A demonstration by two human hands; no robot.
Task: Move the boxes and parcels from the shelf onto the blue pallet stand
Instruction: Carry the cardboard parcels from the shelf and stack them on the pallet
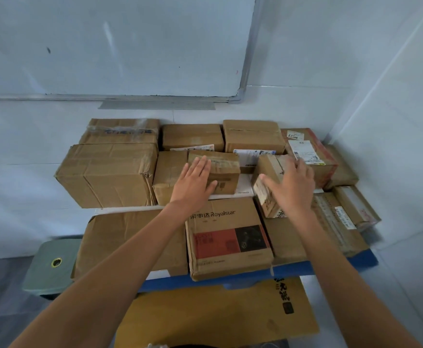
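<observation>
The blue pallet stand [330,268] is already heavily loaded. Brown cartons cover nearly all of its deck in at least two layers, only its front edge showing blue. At the rear stand three cartons against the wall, with a large carton [107,175] at the left front of the upper layer. The Royalstar box [228,237] lies flat at the front centre. The shelf named in the task is not in view, so what remains to be brought over cannot be determined; judged from the stack alone, the work is well advanced.

Two small cartons on the upper layer are being set or adjusted. The left small box [218,169] sits upright between a neighbouring carton and a white-labelled parcel [251,156]. The right small box [268,187] is tilted, one corner overhanging the lower layer (it is not yet seated flat, in my judgement).

Both arms reach forward, nearly straight. The left hand [194,184] lies on the near left corner of its box, fingers extended and together, thumb against the front face; it presses rather than clasps. The right hand [290,187] covers the right side of the tilted box, fingers spread over the top, thumb extended across the near face. Motion blur hides whether the fingers actually curl round it.

A folded yellow-brown carton [218,320] lies below the pallet stand's front.
</observation>
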